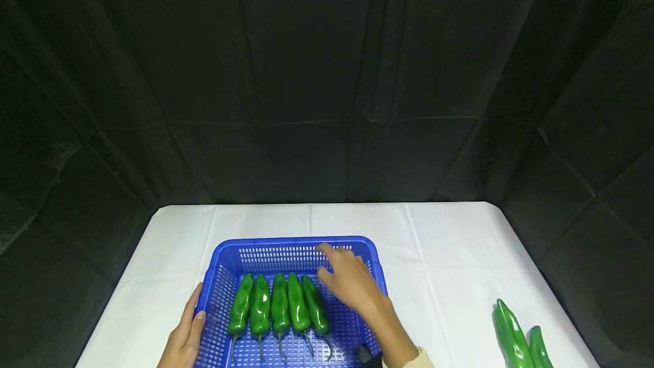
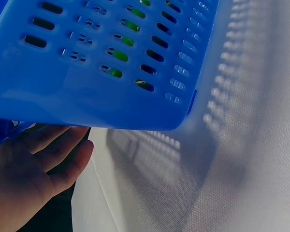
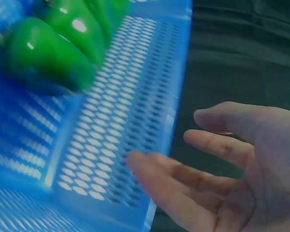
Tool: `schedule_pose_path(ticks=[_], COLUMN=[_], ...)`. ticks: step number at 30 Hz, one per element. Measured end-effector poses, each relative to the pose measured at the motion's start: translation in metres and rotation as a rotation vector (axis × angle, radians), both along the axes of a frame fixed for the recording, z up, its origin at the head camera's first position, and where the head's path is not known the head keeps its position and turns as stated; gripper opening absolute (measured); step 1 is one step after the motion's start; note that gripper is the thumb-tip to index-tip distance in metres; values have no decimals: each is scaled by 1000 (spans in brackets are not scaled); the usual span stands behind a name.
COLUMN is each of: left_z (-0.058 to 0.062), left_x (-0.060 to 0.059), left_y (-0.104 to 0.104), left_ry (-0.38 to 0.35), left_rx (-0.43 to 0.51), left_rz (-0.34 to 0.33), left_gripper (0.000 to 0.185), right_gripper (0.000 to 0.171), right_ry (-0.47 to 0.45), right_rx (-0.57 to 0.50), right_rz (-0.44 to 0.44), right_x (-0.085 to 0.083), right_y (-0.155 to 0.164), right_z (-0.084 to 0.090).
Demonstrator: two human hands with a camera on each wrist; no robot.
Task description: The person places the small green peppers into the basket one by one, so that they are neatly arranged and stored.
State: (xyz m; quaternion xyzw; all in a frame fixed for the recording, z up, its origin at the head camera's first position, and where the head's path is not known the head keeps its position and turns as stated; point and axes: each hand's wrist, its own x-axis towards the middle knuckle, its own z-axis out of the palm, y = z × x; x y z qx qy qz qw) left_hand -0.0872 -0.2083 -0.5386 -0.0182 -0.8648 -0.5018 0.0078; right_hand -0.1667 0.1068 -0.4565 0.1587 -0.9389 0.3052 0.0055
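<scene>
A blue plastic basket [image 1: 298,241] with slotted walls stands on the white-covered table. Several glossy green peppers [image 1: 280,305] lie side by side in it, their stems toward the near side. At the left rim is my left hand [image 1: 183,331], its fingers fairly straight along the outside of the wall; in the left wrist view these fingers [image 2: 63,150] reach up to the basket's edge. My right hand [image 1: 352,280] hovers over the basket's right half, fingers spread and loosely bent, holding nothing. The right wrist view shows this empty hand [image 3: 232,169] near the basket wall.
Two more green peppers, one larger [image 1: 512,334] and one partly hidden behind it [image 1: 539,348], lie on the white tablecloth [image 1: 449,254] at the near right. Black cloth [image 1: 306,84] hangs behind the table and along both sides.
</scene>
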Motion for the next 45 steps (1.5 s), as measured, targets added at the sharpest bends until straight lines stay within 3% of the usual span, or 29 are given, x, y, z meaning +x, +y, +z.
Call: schedule_pose_path(ticks=[4, 10, 19, 26, 33, 45], left_z=[0, -1, 2, 1, 0, 0], left_x=[0, 1, 2, 2, 3, 3], left_y=[0, 1, -1, 0, -1, 1], left_ry=[-3, -11, -53, -47, -43, -32], left_rx=[-2, -7, 17, 20, 16, -1], left_rz=[-2, 7, 11, 4, 3, 10], left_gripper=[53, 53, 53, 53, 53, 54], right_gripper=[30, 28, 36, 45, 47, 60], right_ry=[116, 142, 128, 5, -86, -445], right_rx=[33, 43, 165, 253, 305, 333], right_rz=[-80, -211, -335, -428, -450, -538], right_x=[2, 9, 29, 53, 73, 88], right_y=[17, 55, 133, 188, 230, 268], right_z=[17, 36, 34, 13, -8, -52])
